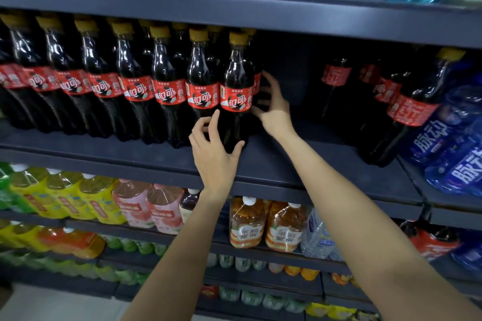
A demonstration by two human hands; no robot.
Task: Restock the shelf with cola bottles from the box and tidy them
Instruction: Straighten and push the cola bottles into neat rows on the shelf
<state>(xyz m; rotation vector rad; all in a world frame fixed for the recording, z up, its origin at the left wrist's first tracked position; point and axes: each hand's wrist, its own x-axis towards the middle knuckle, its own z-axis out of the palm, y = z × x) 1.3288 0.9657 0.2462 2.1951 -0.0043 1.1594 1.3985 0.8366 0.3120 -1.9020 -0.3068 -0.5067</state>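
Dark blue metal shelf (300,164) bears a yellow-capped, red-labelled dark plastic cola bottle (236,91); our left hand (214,154) curls its grip round it, while our right hand (273,109) touches it, grip spread.

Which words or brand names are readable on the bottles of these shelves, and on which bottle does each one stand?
"脉动": white characters on the blue plastic bottles at the right.
"茉莉蜜茶": labels of the amber plastic tea bottles.
"口可", part of a larger white logo: red label of the dark, yellow-capped cola bottle that the left hand grips.
Cola small print, and labels of the pink plastic bottles and yellow plastic bottles: too blurred to read.
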